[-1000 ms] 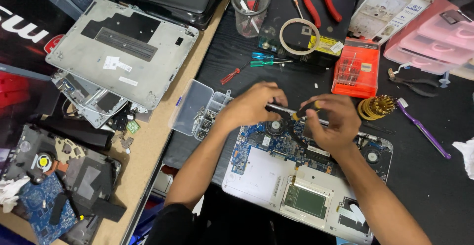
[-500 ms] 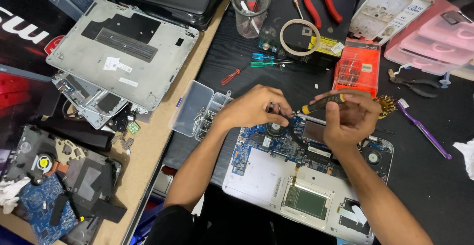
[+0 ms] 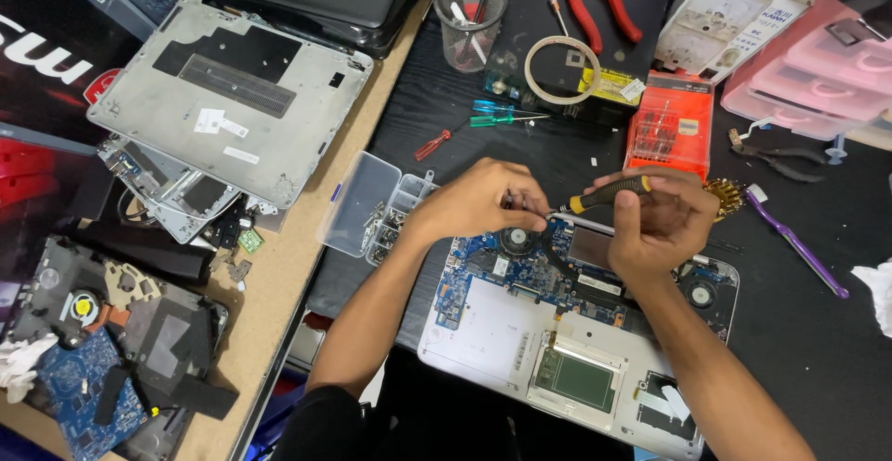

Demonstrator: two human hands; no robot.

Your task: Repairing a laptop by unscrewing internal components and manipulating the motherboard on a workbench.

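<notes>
Lying near-level, screwdriver [image 3: 604,194] in right hand [image 3: 655,229], tip seemingly leftward

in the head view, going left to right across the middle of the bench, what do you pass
grey laptop bottom cover → clear parts box → left hand → screwdriver → right hand → purple toothbrush
</notes>
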